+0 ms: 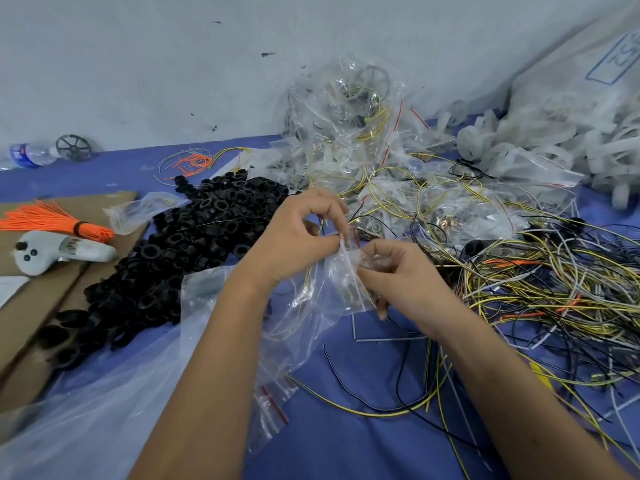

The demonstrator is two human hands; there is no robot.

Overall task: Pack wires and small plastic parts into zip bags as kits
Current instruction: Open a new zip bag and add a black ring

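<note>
both hands' fingers (341,237) pinch the zip bag (341,271) top between them (contents unclear).

blue cloth (346,445) | black rings (194,244) | wire tangle (561,289) | cardboard (41,306) | packed bags (349,133)

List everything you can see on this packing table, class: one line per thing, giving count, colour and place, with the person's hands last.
zip bag: one, clear, held at centre
black plastic rings: a large heap, left of centre
loose wires: a tangle, yellow, black, white and orange, right
filled bags: a pile, clear, back centre
white plastic parts: a heap, back right
orange tie bundle: one, on cardboard, left
controller: one, white, on cardboard, left
water bottle: one, clear, far left
left hand: pinches the zip bag's top
right hand: pinches the zip bag's top
</note>
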